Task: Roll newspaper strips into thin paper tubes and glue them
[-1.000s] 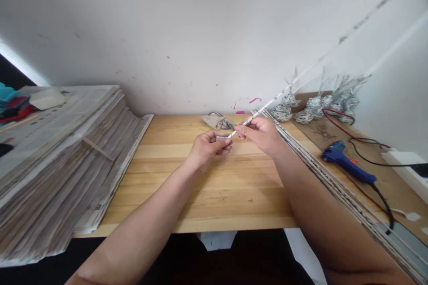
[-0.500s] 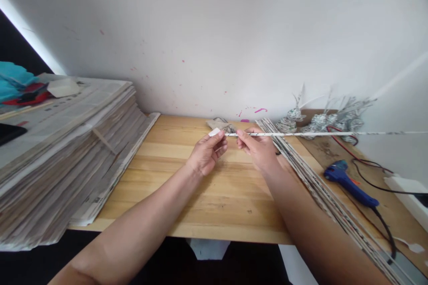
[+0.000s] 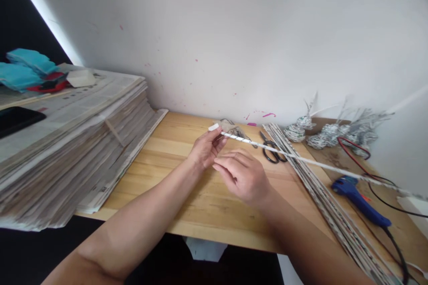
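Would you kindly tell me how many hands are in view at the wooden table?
2: the left hand holds the paper stick near its white end; the right hand is just below the stick in the picture. Neither is hidden.

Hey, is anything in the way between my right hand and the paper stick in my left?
Nothing visible blocks it: the right hand appears just below the paper stick in view, which the left hand holds near one end. The scissors lie farther right.
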### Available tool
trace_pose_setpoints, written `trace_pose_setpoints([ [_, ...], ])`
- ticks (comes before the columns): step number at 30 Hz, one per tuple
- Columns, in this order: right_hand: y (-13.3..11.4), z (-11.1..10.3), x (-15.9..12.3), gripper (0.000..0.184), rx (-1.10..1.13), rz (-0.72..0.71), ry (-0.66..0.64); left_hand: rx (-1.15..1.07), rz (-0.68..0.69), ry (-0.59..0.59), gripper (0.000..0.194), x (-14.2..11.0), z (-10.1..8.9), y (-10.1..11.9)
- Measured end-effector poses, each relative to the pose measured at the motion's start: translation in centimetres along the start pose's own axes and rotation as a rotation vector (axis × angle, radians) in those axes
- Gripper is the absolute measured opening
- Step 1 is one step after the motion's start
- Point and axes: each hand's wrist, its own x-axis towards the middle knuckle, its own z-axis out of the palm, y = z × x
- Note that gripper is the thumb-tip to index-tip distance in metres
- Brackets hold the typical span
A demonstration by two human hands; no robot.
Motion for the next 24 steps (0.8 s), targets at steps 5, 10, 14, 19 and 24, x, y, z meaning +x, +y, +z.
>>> trace_pose_setpoints([
  [5,0.3,-0.2,0.2,0.032,-0.402,0.084,0.044,0.061,-0.041,-0.092,0.006,0.1,-0.3,-0.3],
  [10,0.9,-0.7,0.1,0.039,-0.580,0.271,-0.083,0.076,-0.010,-0.049,0.002,0.4,-0.4,-0.4],
  [14,0.8,-0.6,0.1,0.038,-0.589,0.311,-0.137,0.070,-0.011,-0.004,0.002,0.3,-0.2,-0.1],
  [19,0.8,-0.3,0.1,0.043,-0.519,0.315,-0.143,0.069,0.053,-0.019,0.004,0.3,-0.1,0.3],
  [24,0.9,-0.3,0.1,0.030,-0.497,0.381,-0.165,0.093,0.018,-0.052,0.005,0.2,-0.2,-0.3],
])
